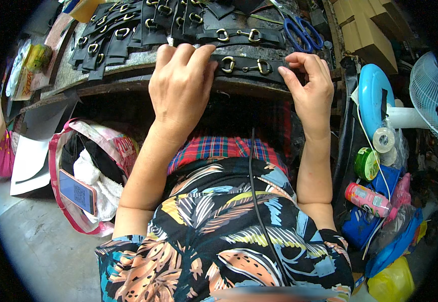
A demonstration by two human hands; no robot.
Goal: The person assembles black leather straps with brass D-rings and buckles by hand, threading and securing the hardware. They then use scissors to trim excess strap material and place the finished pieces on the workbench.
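A black leather strap (253,75) with a gold-toned horsebit-style metal fitting lies across the near edge of the workbench. My left hand (178,88) is closed over its left end, the fingertips hidden beneath the knuckles. At the right end, thumb and forefinger of my right hand (310,93) close on the strap's tip, other fingers curled. Just beyond lies a second strap (272,38) with the same fitting, roughly parallel. Past my left hand, several more black straps (151,35) with metal fittings overlap in a pile.
Blue-handled scissors (304,36) rest at the bench's right. Cardboard boxes (369,43), a white fan (428,95), a blue round object (375,95) and a pink bottle (367,200) crowd the right side. On the left hangs an open bag (57,151) holding a phone (78,193) and white cloth.
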